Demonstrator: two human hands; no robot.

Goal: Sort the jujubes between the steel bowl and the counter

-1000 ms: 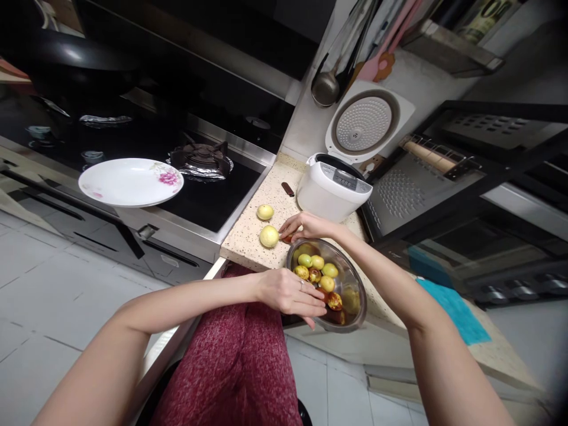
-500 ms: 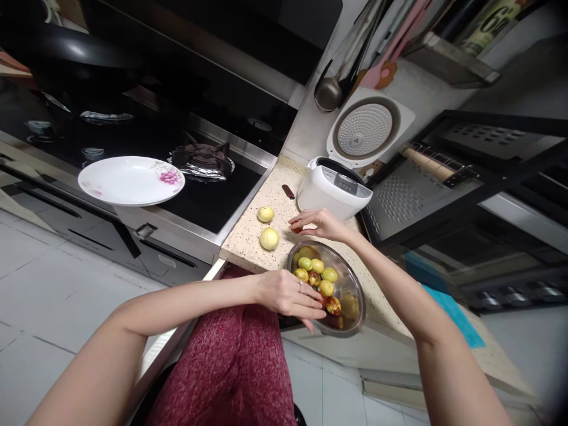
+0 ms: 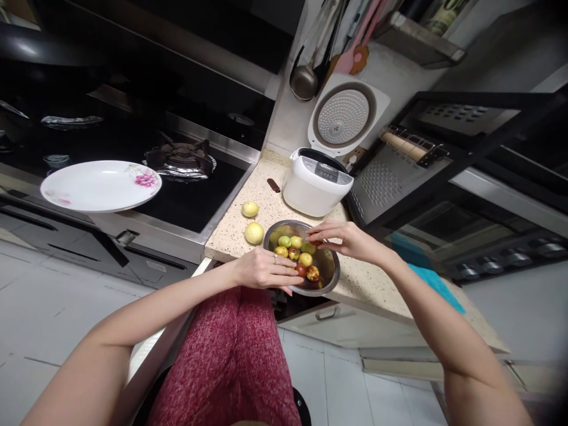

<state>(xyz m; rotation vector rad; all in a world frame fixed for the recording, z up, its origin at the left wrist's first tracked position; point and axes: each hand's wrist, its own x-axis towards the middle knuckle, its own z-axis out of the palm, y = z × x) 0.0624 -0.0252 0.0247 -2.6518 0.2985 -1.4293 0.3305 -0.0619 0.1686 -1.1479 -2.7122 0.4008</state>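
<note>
Beside the stove [image 3: 190, 204], a speckled counter [image 3: 228, 234] bears two fruits [image 3: 254, 233].

A metal bowl [image 3: 330, 269] sat at the edge of the speckled surface [image 3: 364, 278], with green, yellow, brown-blotched and reddish fruits [image 3: 306, 259] inside. The left hand [image 3: 264, 269] reached over the bowl's near left rim, fingers extended. The right hand [image 3: 344, 239] held a reddish piece [image 3: 316, 237] above the bowl's far right side. Two yellow fruits [image 3: 254, 233] lay left of the bowl. Behind the bowl stood a white rice cooker [image 3: 313, 189], lid raised. Well left of it was a flowered plate [image 3: 102, 189]; to its right, a teal cloth [image 3: 437, 287].
</note>
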